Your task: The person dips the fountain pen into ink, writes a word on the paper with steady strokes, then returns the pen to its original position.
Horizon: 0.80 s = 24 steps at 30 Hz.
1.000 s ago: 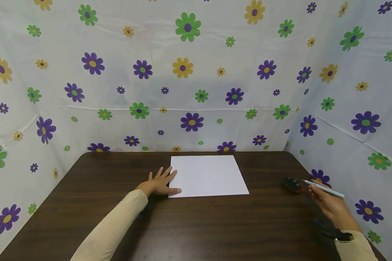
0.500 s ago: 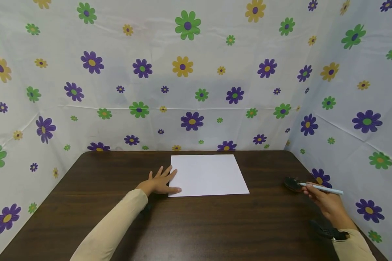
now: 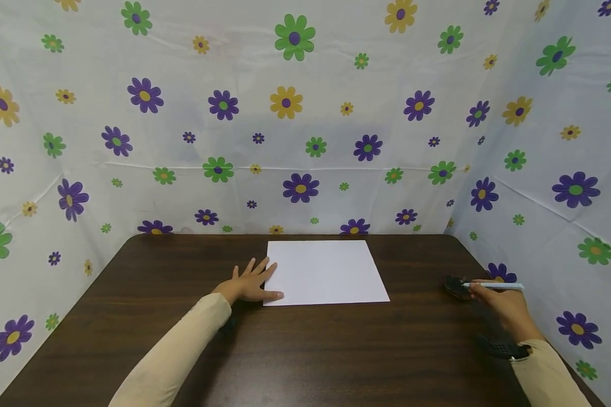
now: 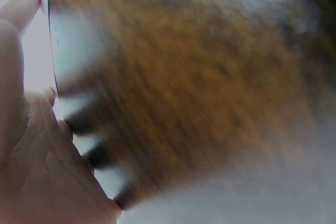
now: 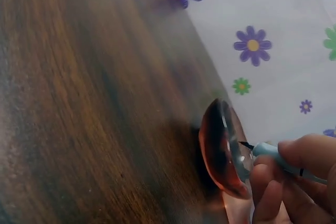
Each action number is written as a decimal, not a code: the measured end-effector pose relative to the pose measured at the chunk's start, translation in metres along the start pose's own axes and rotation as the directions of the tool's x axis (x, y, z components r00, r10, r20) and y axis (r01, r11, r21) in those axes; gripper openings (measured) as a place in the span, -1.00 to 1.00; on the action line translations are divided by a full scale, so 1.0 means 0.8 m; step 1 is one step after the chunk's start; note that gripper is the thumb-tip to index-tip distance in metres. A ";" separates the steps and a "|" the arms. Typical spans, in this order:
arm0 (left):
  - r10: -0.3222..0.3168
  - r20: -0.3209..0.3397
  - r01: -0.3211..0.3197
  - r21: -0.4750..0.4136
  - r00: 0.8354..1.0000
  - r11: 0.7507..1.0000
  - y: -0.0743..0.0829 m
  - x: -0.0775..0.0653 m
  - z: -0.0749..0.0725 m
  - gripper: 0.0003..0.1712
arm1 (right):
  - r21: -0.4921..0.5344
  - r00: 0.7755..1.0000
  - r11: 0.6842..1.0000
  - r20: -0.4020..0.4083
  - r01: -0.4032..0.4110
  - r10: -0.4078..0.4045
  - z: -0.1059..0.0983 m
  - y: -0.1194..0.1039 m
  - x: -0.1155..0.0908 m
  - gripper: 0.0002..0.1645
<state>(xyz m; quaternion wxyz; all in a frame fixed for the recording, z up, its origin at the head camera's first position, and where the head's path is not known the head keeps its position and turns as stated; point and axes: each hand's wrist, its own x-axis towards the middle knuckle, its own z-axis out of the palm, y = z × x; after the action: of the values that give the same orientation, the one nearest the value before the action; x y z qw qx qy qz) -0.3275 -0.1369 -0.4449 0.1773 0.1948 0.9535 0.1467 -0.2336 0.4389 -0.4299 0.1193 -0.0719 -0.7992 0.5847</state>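
Observation:
A white sheet of paper (image 3: 331,274) lies toward the back of the dark wooden table (image 3: 305,350). My left hand (image 3: 248,285) rests on its left edge with fingers spread, thumb near the front corner. At the right, my right hand (image 3: 506,311) pinches a pale blue brush pen (image 3: 501,286) between thumb and fingers. In the right wrist view the pen's dark pointed tip (image 5: 245,144) is at the rim of a small clear dish (image 5: 212,153). Dark, reddish contents show through the dish wall.
A white cloth (image 3: 305,124) printed with flowers hangs behind the table and along both sides. The dish stands close to the table's right edge, near the cloth. A dark wristband (image 3: 504,347) sits on the right wrist.
The right hand has moved a little left with the brush pen, bringing its tip over the dish; the pen has turned nearly level. The left hand and the paper have stayed put.

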 end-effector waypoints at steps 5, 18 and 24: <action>0.015 0.010 -0.015 -0.007 1.000 1.000 0.013 -0.012 -0.009 0.13 | -0.322 0.994 0.943 -0.091 -0.081 0.054 0.006 -0.010 0.002 -0.51; 0.023 -0.010 -0.023 -0.022 1.000 0.999 0.009 -0.010 -0.006 0.17 | -0.524 0.985 0.842 -0.167 -0.126 0.043 0.028 -0.027 0.003 -0.56; 0.013 0.002 -0.013 -0.030 1.000 0.999 0.015 -0.016 -0.011 0.16 | -0.542 0.978 0.822 -0.189 -0.176 0.085 0.025 -0.031 0.002 -0.48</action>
<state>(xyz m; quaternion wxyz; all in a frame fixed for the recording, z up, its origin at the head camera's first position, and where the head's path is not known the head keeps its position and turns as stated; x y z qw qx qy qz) -0.3163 -0.1338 -0.4290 0.1804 0.1982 0.9497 0.1621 -0.2397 0.4133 -0.4116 0.1150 -0.2037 -0.9158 0.3264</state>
